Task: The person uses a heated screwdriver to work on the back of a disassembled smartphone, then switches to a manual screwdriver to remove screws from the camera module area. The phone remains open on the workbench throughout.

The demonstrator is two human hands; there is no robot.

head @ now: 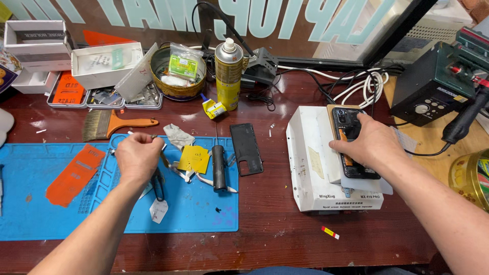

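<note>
the opened phone [352, 133] lies back-up on the white heating machine [326, 168] near the right edge of the desk [285, 219], its back cover already off so the dark insides and an orange strip show. the right hand [362, 143] rests flat on it, fingers spread and pressing down over its lower half, closed on nothing, simply pinning it to the plate. the removed black back cover [246, 148] lies by itself just off the right edge of the blue work mat [30, 203], well apart from the phone.

the left hand [136, 155] is over the middle of the mat, fingers drawn together in a pinch on something small near the tools; what exactly it grips i cannot tell. under and beside it lie tweezers [196, 177], a black cylindrical tool [218, 167], a yellow slip [194, 159] and an orange card [75, 174].

judging by this, opening is done: cover off, phone seated on the machine. the work inside appears to be what is left, and nothing shows the cover going back yet.

toward the far edge stand a yellow spray can [228, 74], a round tin [178, 76], a brush [114, 124] and small white boxes [104, 63]; a dark soldering station [433, 84] sits at the far right corner.
</note>
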